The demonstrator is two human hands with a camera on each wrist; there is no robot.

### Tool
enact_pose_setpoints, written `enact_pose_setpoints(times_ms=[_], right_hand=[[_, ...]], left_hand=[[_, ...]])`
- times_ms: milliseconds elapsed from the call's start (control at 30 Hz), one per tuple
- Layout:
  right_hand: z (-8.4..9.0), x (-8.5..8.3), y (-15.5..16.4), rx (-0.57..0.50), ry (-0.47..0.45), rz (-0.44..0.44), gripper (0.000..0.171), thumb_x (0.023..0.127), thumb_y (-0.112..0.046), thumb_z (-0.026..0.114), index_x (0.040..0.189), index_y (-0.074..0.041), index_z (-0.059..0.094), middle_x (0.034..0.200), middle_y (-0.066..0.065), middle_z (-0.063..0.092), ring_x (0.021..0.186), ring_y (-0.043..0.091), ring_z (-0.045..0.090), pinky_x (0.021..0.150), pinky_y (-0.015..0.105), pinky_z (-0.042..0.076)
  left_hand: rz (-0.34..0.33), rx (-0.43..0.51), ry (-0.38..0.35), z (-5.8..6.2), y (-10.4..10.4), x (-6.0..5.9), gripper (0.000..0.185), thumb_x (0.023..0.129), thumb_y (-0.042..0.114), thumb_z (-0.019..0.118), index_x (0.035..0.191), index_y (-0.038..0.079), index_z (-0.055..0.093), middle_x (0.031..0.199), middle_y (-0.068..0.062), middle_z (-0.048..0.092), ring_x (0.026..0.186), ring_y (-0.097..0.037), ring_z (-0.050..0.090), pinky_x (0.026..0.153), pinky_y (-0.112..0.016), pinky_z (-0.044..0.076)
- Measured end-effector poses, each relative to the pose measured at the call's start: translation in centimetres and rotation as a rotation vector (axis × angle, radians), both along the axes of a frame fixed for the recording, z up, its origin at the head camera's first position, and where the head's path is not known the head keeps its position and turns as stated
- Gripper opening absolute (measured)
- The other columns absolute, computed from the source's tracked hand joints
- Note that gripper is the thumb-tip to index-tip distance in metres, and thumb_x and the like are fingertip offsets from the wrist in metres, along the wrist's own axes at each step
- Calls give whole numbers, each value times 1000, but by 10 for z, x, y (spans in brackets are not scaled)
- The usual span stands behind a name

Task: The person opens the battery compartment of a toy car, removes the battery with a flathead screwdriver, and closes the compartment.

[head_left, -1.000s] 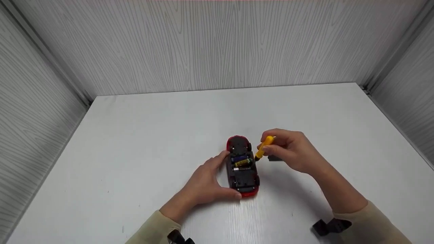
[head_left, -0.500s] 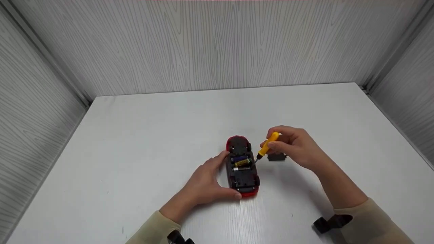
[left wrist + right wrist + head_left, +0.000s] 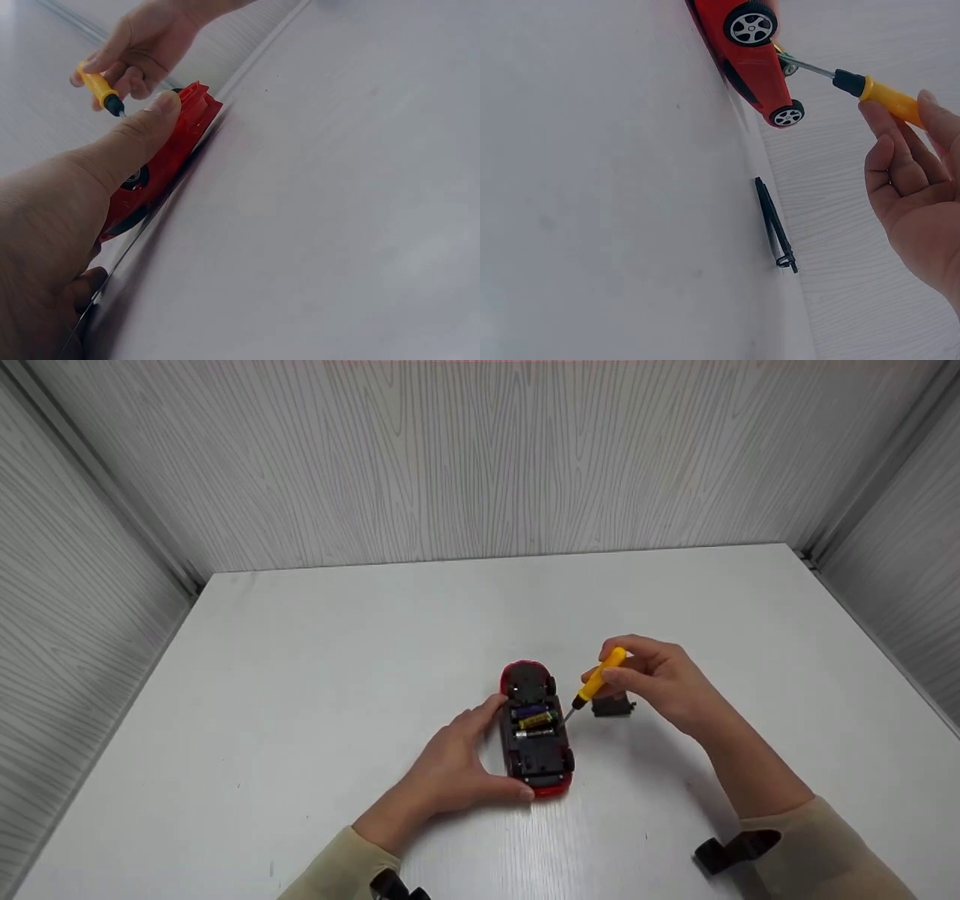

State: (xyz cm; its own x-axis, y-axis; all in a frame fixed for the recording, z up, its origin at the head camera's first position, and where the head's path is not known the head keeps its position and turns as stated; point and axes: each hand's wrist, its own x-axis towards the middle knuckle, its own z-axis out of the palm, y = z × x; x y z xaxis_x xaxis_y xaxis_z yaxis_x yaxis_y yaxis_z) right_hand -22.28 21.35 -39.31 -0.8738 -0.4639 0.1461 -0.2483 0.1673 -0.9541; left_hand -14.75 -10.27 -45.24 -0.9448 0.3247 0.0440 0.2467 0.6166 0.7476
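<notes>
A red toy car [image 3: 535,727] lies upside down on the white table [image 3: 300,697], its battery compartment open with batteries [image 3: 535,720] showing. My left hand [image 3: 457,761] grips the car [image 3: 161,161] from its left side, thumb at the near end and fingers along its flank. My right hand [image 3: 660,682] pinches a small yellow-handled screwdriver [image 3: 596,680], its tip pointing down at the car's right side. In the right wrist view the screwdriver [image 3: 870,86] shaft reaches the car [image 3: 746,52] by a wheel.
A small black battery cover [image 3: 613,707] lies flat on the table just right of the car, under my right hand; the right wrist view shows this cover [image 3: 775,229] edge-on. Grey wood-grain walls [image 3: 480,457] close in the table at the back and sides.
My right hand has drawn the screwdriver a little up and to the right, uncovering more of the black cover. The left hand and the car have stayed put.
</notes>
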Motion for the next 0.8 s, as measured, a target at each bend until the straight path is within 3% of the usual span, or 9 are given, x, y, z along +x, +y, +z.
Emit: enact_pose_setpoints(times_ms=[600,800], right_hand=[[-9,-8,7,-14,-72,-17,23,106,-16,67,121,1,61,116,18,77,105,33,76,94,37,60],[-9,-8,8,-19,-78,-24,27,106,-16,67,123,5,59,116,19,77,104,33,76,94,37,60]], left_hand=[[-3,8,8,0,-1,1,126,58,71,95,165,35,37,152,-8,55,138,-27,51,114,-52,41],[-3,13,1,-1,-1,1,127,58,71,95,165,34,37,153,-8,54,140,-27,50,115,-53,40]])
